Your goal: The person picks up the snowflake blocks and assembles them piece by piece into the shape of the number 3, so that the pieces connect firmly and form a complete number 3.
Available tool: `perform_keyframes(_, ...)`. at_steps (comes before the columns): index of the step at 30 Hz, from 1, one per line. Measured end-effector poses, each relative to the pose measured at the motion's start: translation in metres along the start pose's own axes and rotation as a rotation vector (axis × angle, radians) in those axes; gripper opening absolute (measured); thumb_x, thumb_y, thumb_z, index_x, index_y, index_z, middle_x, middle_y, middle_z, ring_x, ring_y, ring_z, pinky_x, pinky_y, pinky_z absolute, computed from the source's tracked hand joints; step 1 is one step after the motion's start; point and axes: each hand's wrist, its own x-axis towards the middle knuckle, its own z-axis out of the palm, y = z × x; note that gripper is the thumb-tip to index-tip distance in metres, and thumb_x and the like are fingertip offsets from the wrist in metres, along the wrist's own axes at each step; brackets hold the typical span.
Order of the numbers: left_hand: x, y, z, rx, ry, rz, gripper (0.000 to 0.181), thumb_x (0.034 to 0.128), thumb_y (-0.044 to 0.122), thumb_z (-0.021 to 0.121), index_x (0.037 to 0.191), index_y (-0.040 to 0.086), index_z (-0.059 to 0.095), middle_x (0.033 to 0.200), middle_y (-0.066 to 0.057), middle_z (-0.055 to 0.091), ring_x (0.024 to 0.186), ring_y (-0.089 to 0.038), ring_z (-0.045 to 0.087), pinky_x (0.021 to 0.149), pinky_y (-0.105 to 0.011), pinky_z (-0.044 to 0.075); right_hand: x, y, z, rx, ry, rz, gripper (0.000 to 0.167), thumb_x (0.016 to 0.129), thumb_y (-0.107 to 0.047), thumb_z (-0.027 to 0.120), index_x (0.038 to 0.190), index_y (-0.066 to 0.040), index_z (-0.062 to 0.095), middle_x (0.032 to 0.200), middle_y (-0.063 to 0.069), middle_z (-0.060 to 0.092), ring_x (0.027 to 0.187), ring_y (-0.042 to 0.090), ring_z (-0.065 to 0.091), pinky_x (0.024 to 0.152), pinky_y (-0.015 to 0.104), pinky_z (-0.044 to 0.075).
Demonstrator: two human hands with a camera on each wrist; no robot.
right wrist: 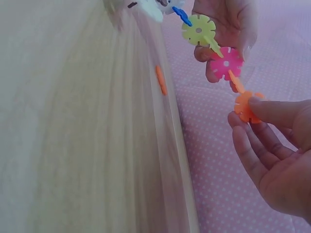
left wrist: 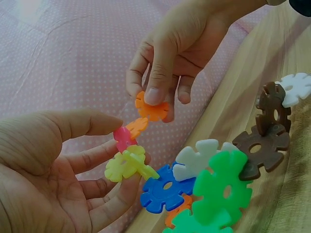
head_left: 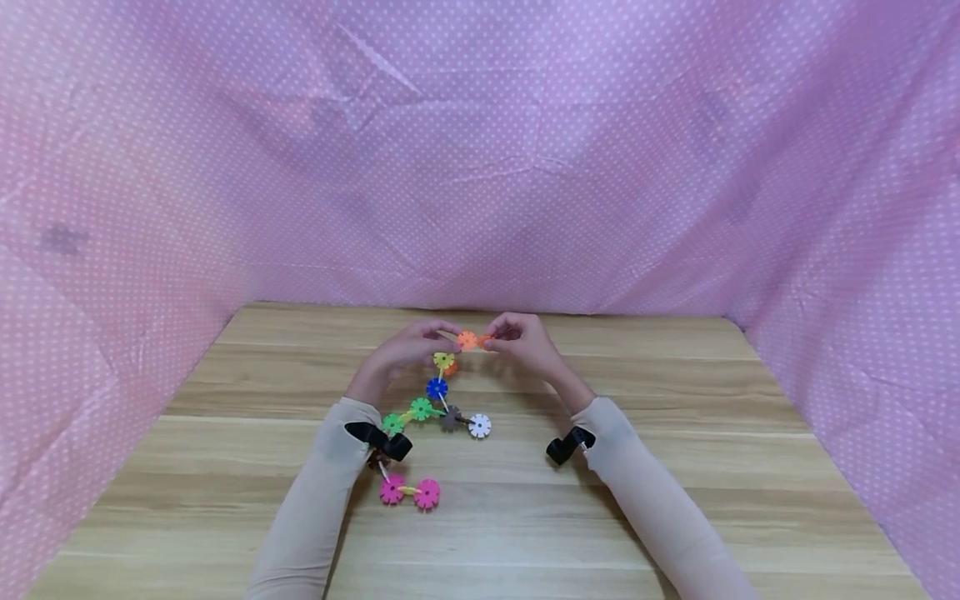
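A chain of notched plastic snowflake discs runs between and below my hands. My left hand (head_left: 405, 348) pinches a pink disc (left wrist: 124, 139) near the chain's end. An orange disc (left wrist: 137, 127) is slotted into that pink one. My right hand (head_left: 525, 343) pinches a second orange disc (right wrist: 247, 106) between thumb and fingers, up against the first orange one; whether they are locked together I cannot tell. Beside the left fingers hangs a yellow disc (left wrist: 121, 167), linked to a blue disc (left wrist: 165, 189). Green discs (head_left: 421, 408), a brown disc (head_left: 451, 417) and a white disc (head_left: 480, 426) follow.
On the wooden table (head_left: 600, 517), a loose orange disc (right wrist: 161, 80) lies near the far edge. The chain's pink discs (head_left: 427, 494) lie near my left forearm, which hides part of it. Pink dotted cloth (head_left: 525, 167) surrounds the table.
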Motion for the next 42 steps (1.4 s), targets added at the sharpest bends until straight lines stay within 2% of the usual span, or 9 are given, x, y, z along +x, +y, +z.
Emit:
perform_keyframes(4,0.0,0.0,0.001,-0.027,-0.019,0.014,0.037,0.1001,0.024,0.063,0.134,0.01,0.061,0.129,-0.015,0.065,0.107,-0.02,0.061,0.09,-0.044,0.054,-0.001,-0.001,0.002,0.04,0.018,-0.009,0.013,0.087,0.0,0.078,0.097,0.004,0.071,0.09,0.014,0.073,0.078,0.025,0.07,0.074,0.048,0.062)
perform_keyframes(7,0.001,-0.001,0.002,-0.041,-0.035,0.026,0.037,0.1007,0.024,0.062,0.134,0.007,0.06,0.131,-0.02,0.064,0.104,-0.018,0.061,0.088,-0.041,0.055,-0.002,-0.001,0.003,0.055,0.029,-0.024,0.013,0.087,0.001,0.077,0.097,0.006,0.07,0.092,0.017,0.073,0.078,0.025,0.07,0.075,0.053,0.061)
perform_keyframes(10,0.002,-0.001,0.002,-0.043,-0.04,0.029,0.037,0.1006,0.023,0.062,0.133,0.006,0.06,0.128,-0.019,0.064,0.101,-0.017,0.059,0.086,-0.038,0.055,-0.002,-0.002,0.004,0.054,0.033,-0.039,0.013,0.087,0.001,0.077,0.097,0.008,0.07,0.093,0.02,0.072,0.076,0.017,0.069,0.073,0.047,0.063)
perform_keyframes(14,0.002,0.0,0.004,-0.051,-0.035,0.027,0.034,0.1005,0.023,0.063,0.13,0.006,0.062,0.121,-0.009,0.065,0.101,-0.017,0.057,0.085,-0.036,0.053,-0.003,-0.005,0.004,0.058,0.04,-0.047,0.013,0.087,0.004,0.076,0.097,0.01,0.07,0.094,0.025,0.071,0.074,0.009,0.067,0.071,0.041,0.063)
perform_keyframes(16,0.003,0.0,0.006,-0.053,-0.028,0.026,0.031,0.1006,0.024,0.063,0.127,0.007,0.063,0.119,-0.006,0.064,0.101,-0.016,0.056,0.084,-0.034,0.051,-0.004,-0.007,0.005,0.071,0.041,-0.043,0.014,0.087,0.005,0.076,0.097,0.011,0.07,0.094,0.027,0.071,0.074,0.01,0.067,0.071,0.043,0.064)
perform_keyframes(23,0.008,-0.001,0.013,-0.111,0.0,0.004,0.021,0.1025,0.019,0.058,0.117,0.005,0.062,0.105,-0.011,0.065,0.097,-0.021,0.059,0.08,-0.027,0.05,-0.006,-0.013,0.003,0.07,-0.021,-0.024,0.015,0.087,0.005,0.075,0.099,0.013,0.07,0.098,0.031,0.071,0.08,0.022,0.068,0.074,0.037,0.063)
perform_keyframes(24,0.009,-0.001,0.013,-0.121,0.004,-0.002,0.02,0.1024,0.018,0.058,0.117,0.004,0.062,0.104,-0.009,0.065,0.098,-0.023,0.06,0.08,-0.027,0.051,-0.006,-0.013,0.003,0.069,-0.028,-0.02,0.015,0.088,0.005,0.075,0.1,0.013,0.07,0.098,0.031,0.071,0.081,0.023,0.068,0.075,0.04,0.063)
perform_keyframes(33,0.009,-0.003,0.015,-0.147,0.017,0.007,0.021,0.1014,0.017,0.06,0.119,0.005,0.061,0.102,-0.005,0.067,0.101,-0.027,0.061,0.079,-0.027,0.053,-0.004,-0.006,0.003,0.091,-0.038,-0.053,0.013,0.086,0.004,0.078,0.097,0.008,0.073,0.094,0.023,0.073,0.077,0.011,0.07,0.079,0.045,0.063)
perform_keyframes(42,0.009,-0.002,0.016,-0.201,0.031,0.043,0.016,0.0999,0.011,0.061,0.114,0.002,0.062,0.092,0.0,0.07,0.097,-0.026,0.067,0.076,-0.025,0.055,-0.004,-0.005,0.002,0.113,-0.046,-0.127,0.012,0.085,0.01,0.075,0.097,0.011,0.074,0.095,0.025,0.075,0.079,0.007,0.072,0.076,0.024,0.062)
